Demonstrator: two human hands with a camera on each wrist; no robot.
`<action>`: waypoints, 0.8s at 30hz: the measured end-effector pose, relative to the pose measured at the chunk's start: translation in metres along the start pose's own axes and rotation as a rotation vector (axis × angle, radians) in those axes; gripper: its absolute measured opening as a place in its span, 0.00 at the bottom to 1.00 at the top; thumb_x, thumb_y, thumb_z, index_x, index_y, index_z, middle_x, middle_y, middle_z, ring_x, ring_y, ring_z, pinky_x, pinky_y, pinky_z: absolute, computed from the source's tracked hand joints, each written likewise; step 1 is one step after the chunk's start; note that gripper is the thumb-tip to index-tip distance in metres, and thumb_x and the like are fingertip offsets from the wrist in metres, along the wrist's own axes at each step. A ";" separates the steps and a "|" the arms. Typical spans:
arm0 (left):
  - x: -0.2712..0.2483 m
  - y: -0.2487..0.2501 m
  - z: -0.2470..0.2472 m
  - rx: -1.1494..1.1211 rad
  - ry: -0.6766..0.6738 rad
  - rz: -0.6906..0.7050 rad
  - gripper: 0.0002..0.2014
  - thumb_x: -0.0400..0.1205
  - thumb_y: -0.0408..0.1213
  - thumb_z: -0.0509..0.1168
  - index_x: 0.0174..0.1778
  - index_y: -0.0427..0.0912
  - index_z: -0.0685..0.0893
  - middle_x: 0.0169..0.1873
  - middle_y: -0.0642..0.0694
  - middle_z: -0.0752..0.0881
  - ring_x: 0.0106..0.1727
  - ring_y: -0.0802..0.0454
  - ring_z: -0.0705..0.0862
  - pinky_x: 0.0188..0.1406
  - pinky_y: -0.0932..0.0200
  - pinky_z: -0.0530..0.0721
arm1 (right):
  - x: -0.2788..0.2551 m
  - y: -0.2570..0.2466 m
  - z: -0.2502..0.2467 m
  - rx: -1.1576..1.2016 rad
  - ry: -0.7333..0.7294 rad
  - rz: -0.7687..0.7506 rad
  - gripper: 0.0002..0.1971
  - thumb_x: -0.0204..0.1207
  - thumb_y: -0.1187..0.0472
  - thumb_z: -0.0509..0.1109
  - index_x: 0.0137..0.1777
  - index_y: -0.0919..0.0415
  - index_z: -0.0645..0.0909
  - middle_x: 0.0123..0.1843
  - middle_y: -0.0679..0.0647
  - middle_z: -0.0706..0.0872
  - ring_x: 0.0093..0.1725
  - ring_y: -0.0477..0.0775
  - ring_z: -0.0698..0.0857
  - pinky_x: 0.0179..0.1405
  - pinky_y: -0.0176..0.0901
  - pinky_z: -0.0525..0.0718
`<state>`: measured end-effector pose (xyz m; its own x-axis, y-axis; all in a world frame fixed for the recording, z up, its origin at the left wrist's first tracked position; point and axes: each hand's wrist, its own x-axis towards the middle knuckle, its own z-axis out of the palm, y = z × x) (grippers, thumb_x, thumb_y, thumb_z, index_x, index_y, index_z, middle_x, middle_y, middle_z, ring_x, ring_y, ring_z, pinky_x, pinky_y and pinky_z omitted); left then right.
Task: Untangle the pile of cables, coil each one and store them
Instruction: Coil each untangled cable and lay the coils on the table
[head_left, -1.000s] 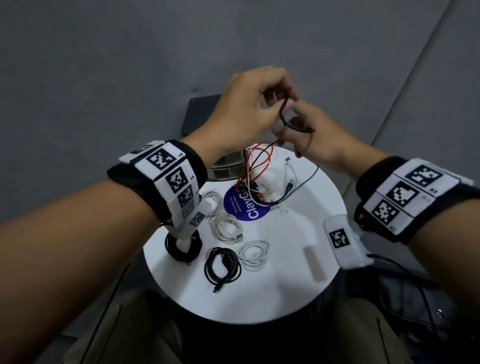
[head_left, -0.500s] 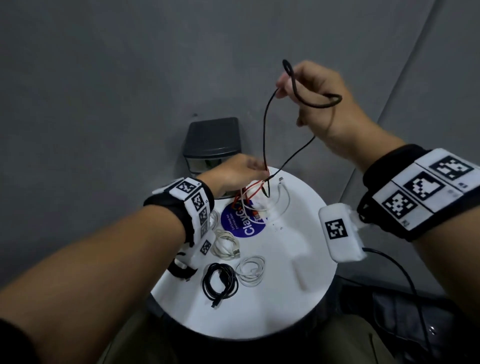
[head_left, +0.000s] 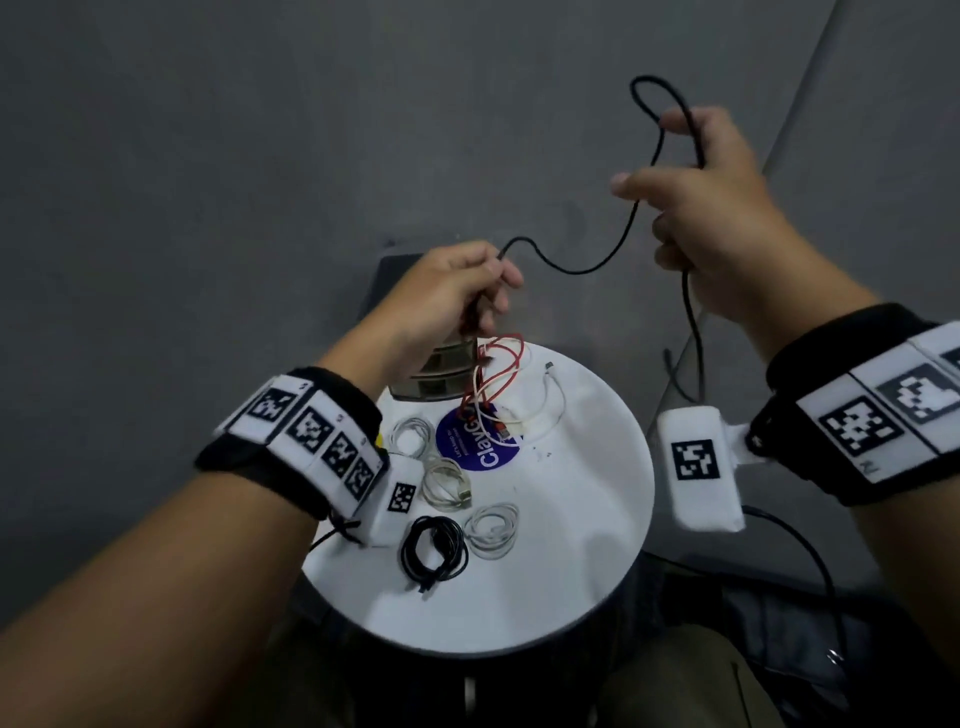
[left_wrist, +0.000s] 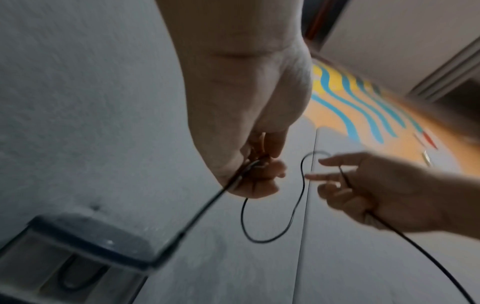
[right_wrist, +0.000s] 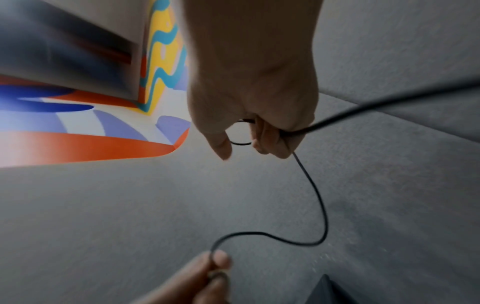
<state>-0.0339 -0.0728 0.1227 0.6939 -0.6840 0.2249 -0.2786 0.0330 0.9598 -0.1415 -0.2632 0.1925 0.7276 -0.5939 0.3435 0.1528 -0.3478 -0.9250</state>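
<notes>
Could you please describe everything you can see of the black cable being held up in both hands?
The black cable is thin, round and flexible, probably rubber-sheathed. The left hand pinches it above the red and white tangle; from there it sags in a curve up to the raised right hand, where a small loop stands above the fingers. Another length hangs below that hand past the table edge. It is uncoiled, in mid-air.

Both hands are raised above the bench (head_left: 571, 571), the right hand (head_left: 711, 208) higher and to the right of the left hand (head_left: 447, 296). A cable (head_left: 582, 267) sags between them. Below the left hand, a tangle of cables (head_left: 498, 395) lies at the bench's far side. Four coiled cables (head_left: 436, 545) lie nearer, on the left. A lidded box (head_left: 431, 374) stands behind the bench.
</notes>
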 end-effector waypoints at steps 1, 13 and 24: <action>-0.008 0.006 -0.002 -0.021 -0.005 0.027 0.13 0.92 0.32 0.55 0.48 0.39 0.83 0.31 0.46 0.79 0.25 0.55 0.73 0.29 0.63 0.76 | -0.006 -0.002 0.000 0.006 -0.015 0.019 0.18 0.78 0.55 0.73 0.65 0.44 0.74 0.40 0.46 0.73 0.26 0.45 0.66 0.21 0.36 0.63; -0.113 0.024 -0.013 -0.167 -0.015 -0.006 0.14 0.85 0.24 0.49 0.51 0.34 0.81 0.23 0.45 0.67 0.20 0.55 0.58 0.20 0.64 0.60 | -0.126 0.021 0.027 0.074 -0.637 0.404 0.20 0.91 0.48 0.54 0.53 0.62 0.81 0.31 0.57 0.72 0.22 0.52 0.69 0.26 0.48 0.85; -0.170 0.014 -0.038 -0.165 0.018 -0.075 0.19 0.88 0.44 0.58 0.33 0.40 0.81 0.19 0.51 0.62 0.19 0.58 0.53 0.18 0.65 0.52 | -0.143 0.075 0.013 -0.856 -1.180 0.397 0.22 0.73 0.47 0.81 0.63 0.52 0.84 0.54 0.53 0.93 0.51 0.47 0.89 0.54 0.49 0.83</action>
<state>-0.1304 0.0717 0.1042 0.7209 -0.6758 0.1537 -0.1140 0.1031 0.9881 -0.2259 -0.1949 0.0720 0.7945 0.0130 -0.6071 -0.2991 -0.8618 -0.4098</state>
